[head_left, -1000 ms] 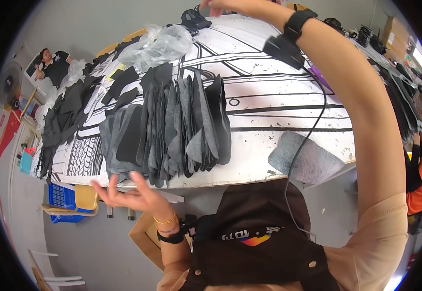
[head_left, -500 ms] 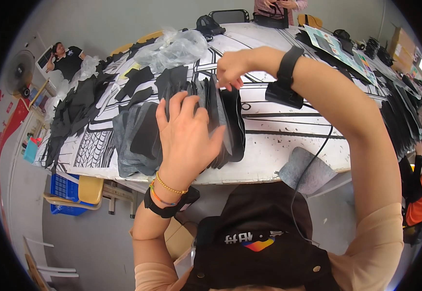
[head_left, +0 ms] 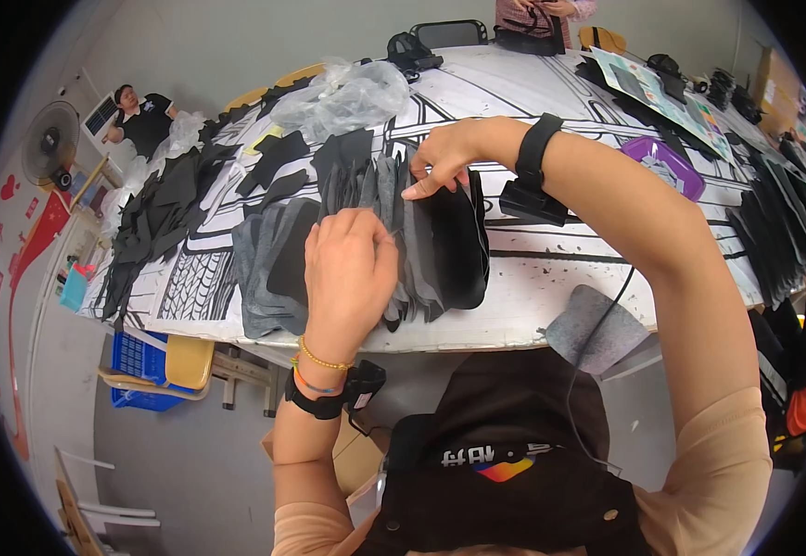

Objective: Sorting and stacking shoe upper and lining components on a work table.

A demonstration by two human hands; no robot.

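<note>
A row of dark grey and black fabric pieces (head_left: 418, 269) stands on edge, packed side by side, near the table's front edge. My left hand (head_left: 352, 273) lies over the row's left part, fingers bent and drawn together on the pieces; its fingertips are partly hidden. At the row's far end my right hand (head_left: 444, 157) is curled, thumb and fingers closed at the upper edges of the pieces. A broad black piece (head_left: 458, 250) leans at the row's right end, below my right hand. More grey pieces (head_left: 268, 292) lie overlapped to the left.
Loose black scraps (head_left: 157, 213) cover the table's left side, with clear plastic bags (head_left: 347, 97) behind. A purple tray (head_left: 695, 185) sits beyond my right forearm. A grey piece (head_left: 597, 324) hangs over the front edge, crossed by a cable (head_left: 597, 320). Other people are around the table.
My left hand's spread fingers have drawn together on the row. My right thumb has come down against the pieces, and the black piece at the right end shows wider. The view has shifted slightly.
</note>
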